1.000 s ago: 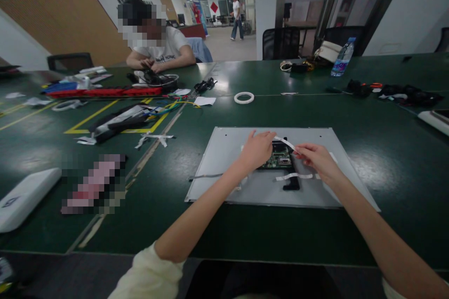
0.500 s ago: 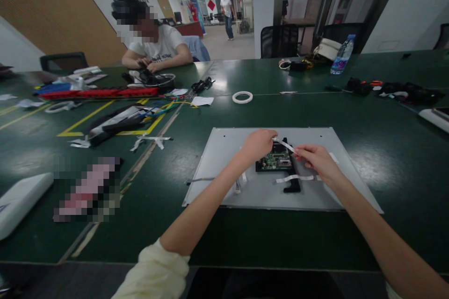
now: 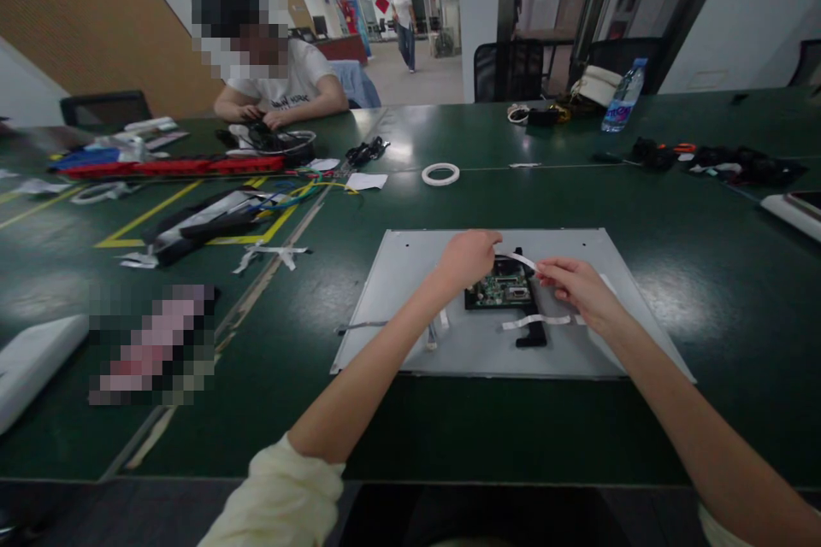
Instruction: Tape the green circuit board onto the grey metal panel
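Note:
Above a green circuit board, a narrow white strip of tape stretches between my two hands. My left hand is closed near the strip's left end, its fingertips partly hidden behind the hand. Thumb and finger of my right hand pinch the right end. The board sits in a black bracket on a light grey panel. A second white strip lies across the bracket's lower arm. A thin cable with a connector rests on the panel beneath my left forearm.
A white tape roll lies beyond the panel. Left are a black pouch-like bundle, crumpled tape and a red strip of parts. A water bottle stands at the back right. A person sits across the table.
The strip between my hands now bows upward, where it was straighter and sloping before. My hands have barely shifted. The whole view has moved slightly.

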{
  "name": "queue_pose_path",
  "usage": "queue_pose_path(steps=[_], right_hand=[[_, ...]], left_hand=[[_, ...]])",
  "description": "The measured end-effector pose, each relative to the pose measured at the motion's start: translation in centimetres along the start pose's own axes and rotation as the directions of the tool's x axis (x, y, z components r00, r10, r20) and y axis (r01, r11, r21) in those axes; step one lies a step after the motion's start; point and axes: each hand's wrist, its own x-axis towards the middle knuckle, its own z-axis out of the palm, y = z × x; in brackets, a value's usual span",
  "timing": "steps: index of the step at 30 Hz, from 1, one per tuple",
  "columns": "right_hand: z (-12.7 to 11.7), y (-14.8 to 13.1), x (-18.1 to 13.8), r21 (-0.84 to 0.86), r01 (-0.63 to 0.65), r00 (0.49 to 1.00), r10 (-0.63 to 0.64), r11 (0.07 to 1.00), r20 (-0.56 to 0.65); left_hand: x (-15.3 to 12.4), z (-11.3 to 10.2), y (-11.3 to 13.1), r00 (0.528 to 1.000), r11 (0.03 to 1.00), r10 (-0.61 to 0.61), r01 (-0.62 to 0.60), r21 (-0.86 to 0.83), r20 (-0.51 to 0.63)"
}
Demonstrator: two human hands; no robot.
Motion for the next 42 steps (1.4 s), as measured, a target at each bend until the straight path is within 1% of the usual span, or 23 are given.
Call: queue_pose_path(steps=[5, 10, 14, 18, 21, 23, 25, 27, 30, 33, 39, 42], right_hand=[[0.1, 0.2, 0.2, -0.019, 0.004, 1.000, -0.004, 1.000, 0.001], [0.1, 0.4, 0.3, -0.077, 0.016, 1.000, -0.017, 0.997, -0.008], [0.1, 0.6, 0.4, -0.125, 0.043, 0.999, -0.044, 0.991, -0.004], [0.1, 1.0, 0.6, -0.256, 0.095, 0.995, -0.099, 0.962, -0.004], [0.3, 1.2, 0.5, -0.380, 0.139, 0.988, -0.154, 0.914, -0.011], [0.4, 1.2, 0.3, -0.498, 0.197, 0.971, -0.237, 0.845, -0.019], [0.5, 1.1, 0.0, -0.642, 0.262, 0.937, -0.350, 0.721, -0.010], [0.7, 0.9, -0.3, -0.747, 0.285, 0.909, -0.417, 0.600, 0.012], [1.2, 0.7, -0.7, -0.847, 0.257, 0.902, -0.430, 0.466, 0.037], [1.7, 0.8, -1.0, -0.908, 0.231, 0.899, -0.434, 0.350, 0.061], [2.1, 0.7, -1.7, -0.970, 0.180, 0.884, -0.459, 0.162, 0.087], [2.1, 0.7, -1.9, -0.978, 0.184, 0.881, -0.457, 0.099, 0.120]], left_hand=[[-0.1, 0.1, 0.3, 1.000, 1.000, 0.008, -0.008, 0.012, 0.002], [-0.3, 0.5, 0.4, 0.998, 1.000, -0.004, 0.002, 0.031, 0.056], [-0.3, 0.4, 0.2, 0.994, 0.995, 0.047, -0.055, 0.078, 0.097], [-0.2, 0.2, 0.1, 0.980, 0.984, 0.132, -0.148, 0.099, 0.151], [-0.1, 0.1, 0.0, 0.969, 0.978, 0.163, -0.183, 0.097, 0.187], [-0.1, 0.1, -0.1, 0.966, 0.978, 0.168, -0.187, 0.086, 0.195], [-0.1, 0.0, -0.2, 0.962, 0.978, 0.181, -0.198, 0.069, 0.202], [-0.1, 0.0, -0.3, 0.956, 0.977, 0.191, -0.207, 0.050, 0.224], [-0.3, -0.1, -0.3, 0.950, 0.978, 0.188, -0.206, 0.046, 0.249], [-0.5, -0.1, -0.1, 0.950, 0.976, 0.177, -0.202, 0.075, 0.255], [-1.0, -0.2, 0.3, 0.940, 0.971, 0.180, -0.218, 0.102, 0.290], [-1.1, -0.3, 0.6, 0.938, 0.971, 0.172, -0.212, 0.107, 0.302]])
